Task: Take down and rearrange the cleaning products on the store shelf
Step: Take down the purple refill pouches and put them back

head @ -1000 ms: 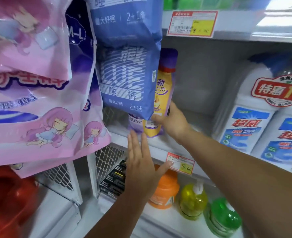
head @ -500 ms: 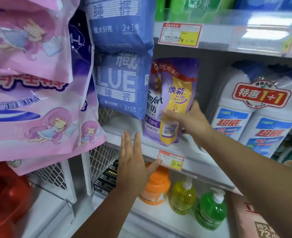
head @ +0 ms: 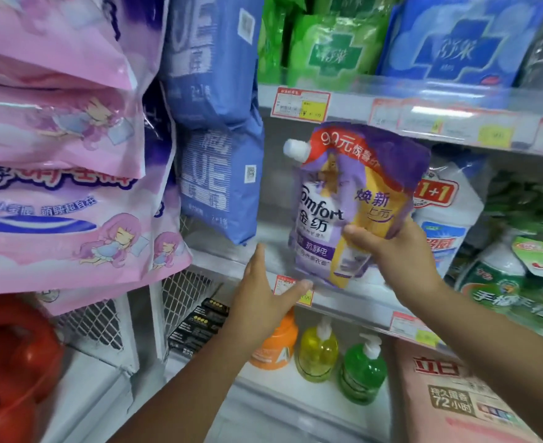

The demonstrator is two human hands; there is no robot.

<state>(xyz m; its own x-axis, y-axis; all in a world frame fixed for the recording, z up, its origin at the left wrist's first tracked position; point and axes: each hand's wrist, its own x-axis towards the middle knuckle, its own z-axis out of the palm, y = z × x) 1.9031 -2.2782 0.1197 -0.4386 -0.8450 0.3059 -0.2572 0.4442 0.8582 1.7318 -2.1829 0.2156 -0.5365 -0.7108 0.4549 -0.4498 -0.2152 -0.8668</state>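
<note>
The purple softener pouch (head: 353, 193) is held up in front of the middle shelf (head: 359, 302), nearly upright, with its white cap (head: 294, 149) at the top left corner. Its bottom edge hangs just over the shelf's front lip; whether it touches is unclear. The right hand (head: 391, 251) has its grip clamped on the pouch's lower right part, thumb across the front and fingers behind. The left hand (head: 260, 302) is below and to the left of the pouch, its grip apart: fingers straight and together, thumb spread toward a price tag (head: 284, 284) on the shelf lip, holding nothing.

Just left of the pouch hang blue packs (head: 219, 180), and further left pink packs (head: 65, 219) with cartoon figures. Behind the pouch on the right stand white jugs (head: 446, 219), with a green and white bottle (head: 513, 292) beside them. The upper shelf (head: 455, 123) carries green bags (head: 334, 49) and a blue bag (head: 462, 43).

On the lower shelf, under the hands, stand an orange bottle (head: 278, 346), a yellow pump bottle (head: 316, 353) and a green pump bottle (head: 363, 372) in a row, with a pink bag (head: 449, 404) to their right and black boxes (head: 200, 321) to their left beside a wire mesh (head: 184, 292). A blurred red object (head: 11, 362) sits at the lower left.
</note>
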